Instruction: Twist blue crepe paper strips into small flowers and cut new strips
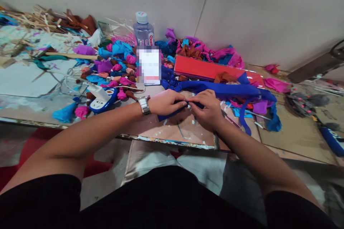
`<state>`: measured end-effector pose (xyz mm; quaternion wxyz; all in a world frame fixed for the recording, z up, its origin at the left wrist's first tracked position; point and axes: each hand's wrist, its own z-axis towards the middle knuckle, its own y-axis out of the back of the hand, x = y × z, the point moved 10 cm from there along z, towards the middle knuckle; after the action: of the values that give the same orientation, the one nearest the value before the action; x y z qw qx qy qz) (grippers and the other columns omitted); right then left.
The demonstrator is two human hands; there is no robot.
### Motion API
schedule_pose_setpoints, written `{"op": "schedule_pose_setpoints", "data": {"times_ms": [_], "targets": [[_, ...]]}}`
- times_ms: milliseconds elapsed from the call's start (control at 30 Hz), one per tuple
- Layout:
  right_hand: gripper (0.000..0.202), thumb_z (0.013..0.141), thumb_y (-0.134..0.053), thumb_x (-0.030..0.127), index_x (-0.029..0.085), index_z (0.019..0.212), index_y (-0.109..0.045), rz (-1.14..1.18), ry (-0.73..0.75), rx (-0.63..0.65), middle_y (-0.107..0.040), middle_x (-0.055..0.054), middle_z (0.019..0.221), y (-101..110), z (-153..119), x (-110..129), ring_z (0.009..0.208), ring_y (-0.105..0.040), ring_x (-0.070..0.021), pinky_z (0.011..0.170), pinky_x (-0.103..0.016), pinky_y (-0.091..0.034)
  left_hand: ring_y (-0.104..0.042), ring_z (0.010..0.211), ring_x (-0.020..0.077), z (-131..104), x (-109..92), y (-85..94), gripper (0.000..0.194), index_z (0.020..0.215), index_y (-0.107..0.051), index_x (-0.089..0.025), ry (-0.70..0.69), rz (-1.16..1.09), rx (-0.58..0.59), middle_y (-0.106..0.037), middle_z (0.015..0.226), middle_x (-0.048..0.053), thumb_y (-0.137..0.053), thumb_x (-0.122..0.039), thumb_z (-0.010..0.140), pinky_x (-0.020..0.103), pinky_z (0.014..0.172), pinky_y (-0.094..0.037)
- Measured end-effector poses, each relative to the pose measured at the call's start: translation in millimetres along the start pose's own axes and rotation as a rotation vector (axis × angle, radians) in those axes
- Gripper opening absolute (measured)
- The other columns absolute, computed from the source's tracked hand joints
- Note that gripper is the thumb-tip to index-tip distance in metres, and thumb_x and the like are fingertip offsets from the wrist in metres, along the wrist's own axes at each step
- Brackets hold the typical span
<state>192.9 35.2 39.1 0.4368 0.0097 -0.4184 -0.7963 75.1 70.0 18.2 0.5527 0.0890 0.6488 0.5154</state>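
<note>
My left hand (167,104), below a metal-band watch (144,105), is closed in a pinch on a small piece of dark blue cloth (172,115). Meeting it fingertip to fingertip, my right hand (206,110) is also closed on the cloth, whose middle the fingers hide. Just beyond the hands a long blue fabric strip (223,88) lies across the table and hangs down at its right end. Small knotted blue cloth pieces (172,83) sit behind my left hand.
A phone (149,66) leans upright before a water bottle (143,30). Knotted colored cloth bits (120,75) heap on the left, near a power strip (103,102) with a plugged-in charger. A red flat pack (215,70) lies behind. Green-handled pliers (52,58) and wood sticks (40,19) are further left.
</note>
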Motion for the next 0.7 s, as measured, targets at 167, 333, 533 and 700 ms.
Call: {"op": "schedule_pose_setpoints", "data": {"times_ms": [167, 333, 533, 700], "targets": [[0.010, 0.099, -0.071, 0.024, 0.029, 0.106, -0.076, -0.033, 0.042, -0.006, -0.082, 0.001, 0.092, 2, 1, 5, 0.084, -0.074, -0.0197, 0.100, -0.048, -0.043, -0.065, 0.073, 0.0141, 1, 4, -0.8, 0.036, 0.098, -0.076, -0.015, 0.053, -0.089, -0.013, -0.076, 0.084, 0.003, -0.049, -0.038, 0.104, 0.025, 0.068, -0.045], [0.010, 0.099, -0.071, 0.025, 0.029, 0.105, -0.077, -0.039, 0.046, -0.009, -0.083, 0.001, 0.093, 2, 1, 6, 0.086, -0.075, -0.0193, 0.100, -0.046, -0.043, -0.070, 0.077, 0.0155, 1, 9, -6.7, 0.038, 0.096, -0.078, -0.012, 0.120, -0.274, 0.052, -0.079, 0.087, 0.004, -0.052, -0.038, 0.103, 0.024, 0.071, -0.051], [0.013, 0.099, -0.070, 0.023, 0.031, 0.107, -0.076, -0.034, 0.087, -0.005, -0.083, 0.002, 0.093, 2, -1, 8, 0.086, -0.076, -0.0182, 0.100, -0.046, -0.043, -0.075, 0.076, 0.0154, -1, 14, -17.2, 0.026, 0.095, -0.076, -0.013, 0.202, -0.634, 0.110, -0.081, 0.088, 0.006, -0.061, -0.033, 0.098, 0.025, 0.074, -0.058], [0.014, 0.100, -0.070, 0.024, 0.032, 0.108, -0.077, -0.028, 0.104, 0.002, -0.084, 0.002, 0.094, 1, -2, 9, 0.087, -0.076, -0.0183, 0.101, -0.047, -0.044, -0.075, 0.067, 0.0147, -7, 19, -33.4, 0.016, 0.092, -0.073, -0.013, 0.364, -1.056, 0.176, -0.081, 0.085, 0.008, -0.071, -0.029, 0.092, 0.025, 0.067, -0.058]]}}
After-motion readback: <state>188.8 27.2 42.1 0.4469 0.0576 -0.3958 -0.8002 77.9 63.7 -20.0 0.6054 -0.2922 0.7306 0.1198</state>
